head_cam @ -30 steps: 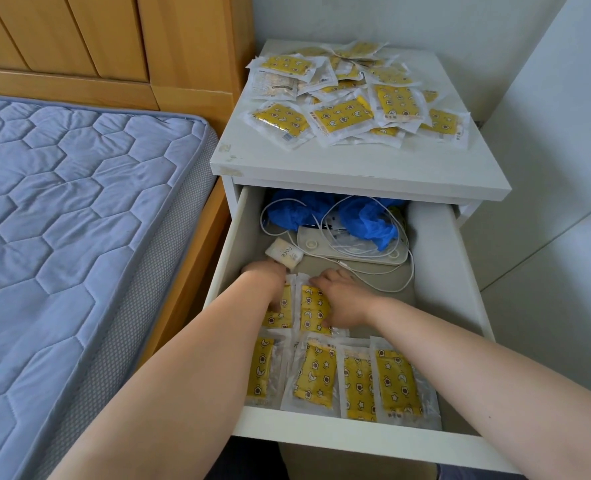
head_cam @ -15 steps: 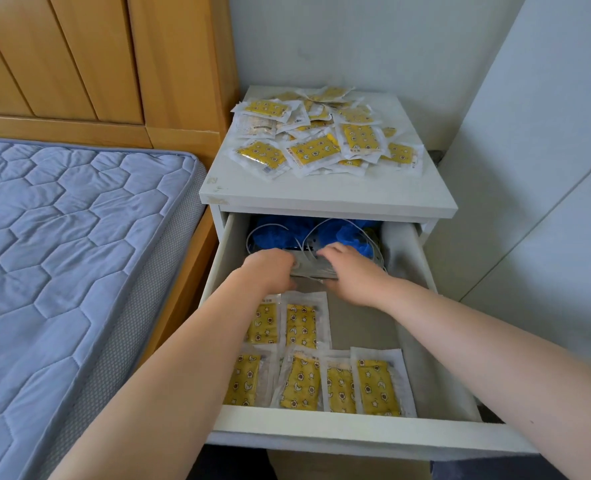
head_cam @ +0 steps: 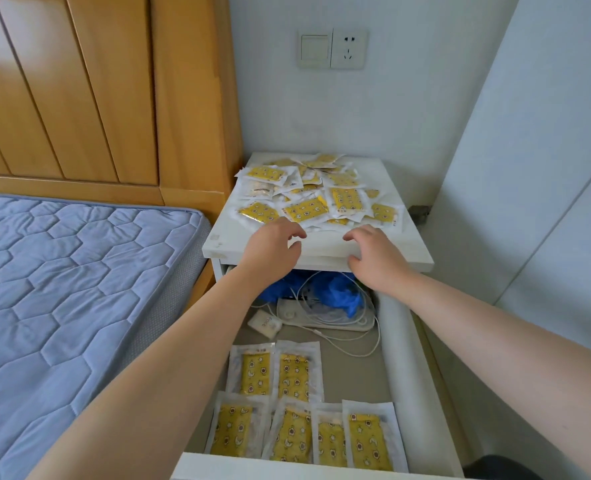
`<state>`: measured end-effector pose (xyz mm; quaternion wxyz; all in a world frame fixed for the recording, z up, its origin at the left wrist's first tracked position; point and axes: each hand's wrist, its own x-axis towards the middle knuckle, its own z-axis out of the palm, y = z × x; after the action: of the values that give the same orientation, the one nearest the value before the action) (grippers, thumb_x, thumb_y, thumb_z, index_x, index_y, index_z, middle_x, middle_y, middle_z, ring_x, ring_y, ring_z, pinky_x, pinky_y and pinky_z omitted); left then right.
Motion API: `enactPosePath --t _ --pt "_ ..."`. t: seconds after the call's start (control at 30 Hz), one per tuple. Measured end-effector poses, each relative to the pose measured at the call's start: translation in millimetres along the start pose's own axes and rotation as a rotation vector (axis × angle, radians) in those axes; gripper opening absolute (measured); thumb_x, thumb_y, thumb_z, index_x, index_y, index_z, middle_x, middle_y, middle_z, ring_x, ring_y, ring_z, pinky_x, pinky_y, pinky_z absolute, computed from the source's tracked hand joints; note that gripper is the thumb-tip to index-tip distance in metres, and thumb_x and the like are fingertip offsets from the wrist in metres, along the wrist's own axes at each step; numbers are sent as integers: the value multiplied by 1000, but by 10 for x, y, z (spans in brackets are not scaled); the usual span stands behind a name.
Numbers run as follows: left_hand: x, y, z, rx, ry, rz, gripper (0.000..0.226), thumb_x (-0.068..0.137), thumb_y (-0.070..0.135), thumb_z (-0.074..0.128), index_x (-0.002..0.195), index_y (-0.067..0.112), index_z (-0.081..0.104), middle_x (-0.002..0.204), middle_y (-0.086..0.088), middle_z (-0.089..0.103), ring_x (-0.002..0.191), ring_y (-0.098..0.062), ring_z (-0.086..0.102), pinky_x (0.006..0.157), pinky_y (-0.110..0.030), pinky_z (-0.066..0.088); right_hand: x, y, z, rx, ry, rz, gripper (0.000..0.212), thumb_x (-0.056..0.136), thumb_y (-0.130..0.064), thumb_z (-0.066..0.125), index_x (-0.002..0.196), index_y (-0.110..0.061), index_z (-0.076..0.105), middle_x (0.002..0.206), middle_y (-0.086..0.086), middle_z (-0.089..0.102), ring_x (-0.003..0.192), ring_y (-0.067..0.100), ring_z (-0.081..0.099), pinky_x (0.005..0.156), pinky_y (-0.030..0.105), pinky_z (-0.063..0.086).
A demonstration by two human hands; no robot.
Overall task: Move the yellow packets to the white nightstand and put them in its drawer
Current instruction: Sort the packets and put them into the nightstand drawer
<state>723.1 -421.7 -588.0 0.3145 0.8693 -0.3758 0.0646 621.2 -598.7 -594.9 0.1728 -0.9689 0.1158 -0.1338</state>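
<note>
A heap of yellow packets (head_cam: 308, 192) in clear wrappers covers the back of the white nightstand (head_cam: 321, 245) top. Its drawer (head_cam: 396, 348) stands pulled out, and several yellow packets (head_cam: 294, 410) lie flat in two rows at its front. My left hand (head_cam: 273, 249) and my right hand (head_cam: 377, 258) hover over the nightstand's front edge, just short of the heap. Both have loosely curled fingers and hold nothing.
The back of the drawer holds a blue crumpled bag (head_cam: 335, 294), a white device with tangled white cables (head_cam: 325, 317) and a small white pack (head_cam: 264, 323). A blue quilted mattress (head_cam: 62, 289) and wooden headboard (head_cam: 96, 91) lie left. White walls close in on the right.
Both hands left the packets laid in the drawer, rose past the drawer's back contents and came up over the nightstand top. The view tilted up.
</note>
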Motion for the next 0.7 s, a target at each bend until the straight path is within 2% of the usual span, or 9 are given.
enactPosePath --t 0.07,0.17,0.3,0.4,0.53,0.7 --pt "133 -43 31 59 -13 -15 34 94 16 53 128 18 57 138 -3 48 129 -20 40 97 -28 37 73 79 11 -22 6 37 47 91 -18 53 137 -9 43 143 6 38 134 22 33 107 31 29" --pt "310 -113 115 257 -137 -94 49 99 32 44 146 24 33 158 -4 19 145 -27 13 116 -41 21 184 204 43 -88 2 133 56 94 -29 50 143 -9 34 149 9 31 139 26 25 114 41 24" --pt "451 -265 210 481 -207 -84 55 101 47 27 152 30 14 161 2 -6 147 -26 -11 119 -49 0 279 332 57 -119 -41 312 59 96 -40 40 148 -18 22 158 7 9 147 25 4 113 56 10" --pt "504 -381 259 527 -210 -80 59 99 54 20 152 35 5 161 4 -11 147 -25 -16 118 -51 -4 332 476 43 -201 -41 372 66 97 -46 36 150 -15 13 160 8 -3 147 27 -3 114 57 7" --pt "534 -426 303 512 -255 -72 61 97 58 18 152 37 -2 160 4 -12 147 -22 -14 119 -50 -2 493 634 24 -189 -42 382 71 96 -45 38 151 -12 8 160 11 -4 147 29 -3 117 53 5" --pt "570 -465 316 489 -296 -63 62 96 60 17 151 39 0 161 5 -5 148 -20 -8 119 -50 2 822 636 71 115 202 428 56 98 -38 37 146 -11 28 158 10 13 147 25 6 118 49 5"
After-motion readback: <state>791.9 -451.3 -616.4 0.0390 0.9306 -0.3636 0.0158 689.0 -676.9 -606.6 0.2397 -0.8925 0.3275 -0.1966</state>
